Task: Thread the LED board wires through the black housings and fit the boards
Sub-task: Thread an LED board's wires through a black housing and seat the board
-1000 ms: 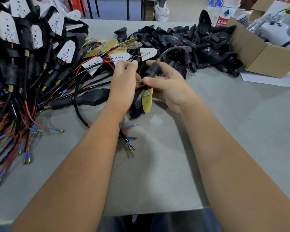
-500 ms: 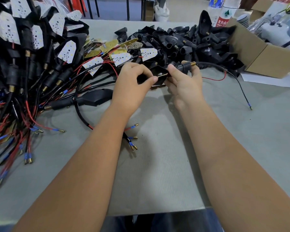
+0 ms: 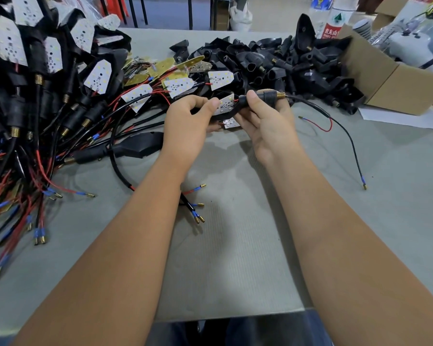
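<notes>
At this moment I had both hands together just above the centre of the frame. My left hand [image 3: 188, 121] pinched the white LED board [image 3: 226, 104] with thumb on its face, and my right hand [image 3: 265, 118] was wrapped round the neck of the black housing [image 3: 266, 96], thumb on top beside the red lead. The cable [image 3: 345, 136] already ran out past the brass threaded end and trailed to the right across the table [image 3: 235, 258], so I judged the threading done and the seating of the board in hand.

To do it well, I reckoned the slack in the red lead had to be drawn back through the neck first, then the board pressed flat into the shell by its edges, not by the LEDs, with the lead kept from being nipped under it.

For room, the finished assemblies [image 3: 35, 83] crowded the left of the frame and the heap of empty housings [image 3: 285, 66] lay close behind my hands in the upper middle, with the cardboard box [image 3: 390, 83] at upper right. The open stretch lay below and to the right, where only the trailing cable ran.
</notes>
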